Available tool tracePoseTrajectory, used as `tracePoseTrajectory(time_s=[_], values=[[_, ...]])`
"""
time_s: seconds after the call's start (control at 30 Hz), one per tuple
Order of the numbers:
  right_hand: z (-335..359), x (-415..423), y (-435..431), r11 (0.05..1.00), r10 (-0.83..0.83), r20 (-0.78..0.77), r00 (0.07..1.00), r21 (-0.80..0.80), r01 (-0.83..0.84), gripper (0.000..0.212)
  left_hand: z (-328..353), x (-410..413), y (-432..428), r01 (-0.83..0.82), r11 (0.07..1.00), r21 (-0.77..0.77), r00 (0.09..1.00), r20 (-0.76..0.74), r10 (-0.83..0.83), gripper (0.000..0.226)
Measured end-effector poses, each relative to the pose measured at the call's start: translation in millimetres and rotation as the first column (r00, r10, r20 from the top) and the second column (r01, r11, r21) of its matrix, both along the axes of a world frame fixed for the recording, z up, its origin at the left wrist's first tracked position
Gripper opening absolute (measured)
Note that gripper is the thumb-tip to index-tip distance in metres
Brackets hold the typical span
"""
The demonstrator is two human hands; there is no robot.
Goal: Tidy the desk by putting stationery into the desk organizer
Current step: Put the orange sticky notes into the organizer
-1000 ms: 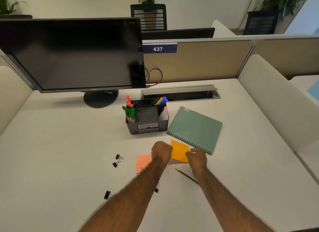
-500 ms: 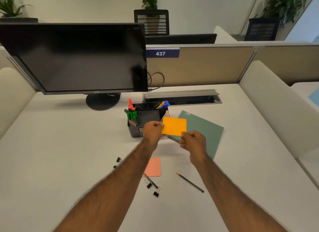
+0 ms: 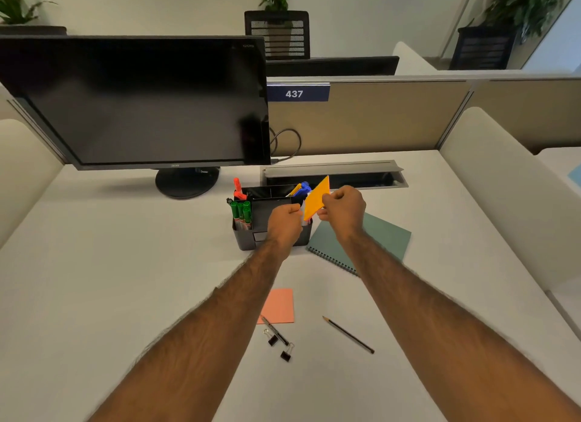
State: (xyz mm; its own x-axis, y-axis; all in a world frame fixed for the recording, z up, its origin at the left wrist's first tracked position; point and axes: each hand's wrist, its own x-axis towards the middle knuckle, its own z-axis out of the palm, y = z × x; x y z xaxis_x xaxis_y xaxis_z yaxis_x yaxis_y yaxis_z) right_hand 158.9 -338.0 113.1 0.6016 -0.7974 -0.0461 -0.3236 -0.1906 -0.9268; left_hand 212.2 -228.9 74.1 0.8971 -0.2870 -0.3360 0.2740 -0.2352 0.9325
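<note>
Two hands, left [image 3: 284, 221] and right [image 3: 343, 210], are pinching an orange pad [image 3: 316, 201] on edge over the organizer [image 3: 245, 239] at frame centre. Markers [image 3: 241, 212] are sitting inside already. Waiting low in the frame: pink pad [image 3: 278, 305], pencil [image 3: 348, 335], pen [image 3: 274, 330], clips [image 3: 279, 347].

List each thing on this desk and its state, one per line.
orange sticky pad: held on edge over the organizer
desk organizer: upright, markers inside
left hand: closed at the pad's lower edge
right hand: pinching the pad
pink sticky pad: flat
pencil: lying loose
notebook: closed
monitor: off
</note>
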Motion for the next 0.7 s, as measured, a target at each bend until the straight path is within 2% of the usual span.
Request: tracePoseTrajectory(time_s=[0.17, 0.23, 0.33, 0.5, 0.7], values=[[-2, 12, 7, 0.992, 0.059, -0.029, 0.998, -0.113, -0.062, 0.018, -1, 5, -2, -0.039, 0.999, 0.013, 0.998, 0.053, 0.039, 0.031], [-7, 17, 8, 0.992, 0.057, -0.061, 0.997, -0.112, -0.064, 0.020, -4, 8, -3, -0.034, 0.996, 0.080, 0.994, 0.107, 0.025, 0.030], [-13, 24, 7, 0.990, 0.058, -0.142, 0.988, -0.117, -0.075, 0.015, -15, 16, -5, 0.037, 0.977, 0.210, 0.985, 0.158, -0.072, 0.029], [-19, 29, 9, 0.992, 0.078, -0.235, 0.969, -0.080, -0.099, 0.013, -9, 15, -9, 0.115, 0.970, 0.213, 0.979, 0.142, -0.147, 0.033], [-37, 21, 11, 0.995, 0.082, -0.274, 0.958, -0.025, -0.093, 0.011, 3, -1, 0, 0.214, 0.939, 0.270, 0.951, 0.161, -0.263, 0.043]])
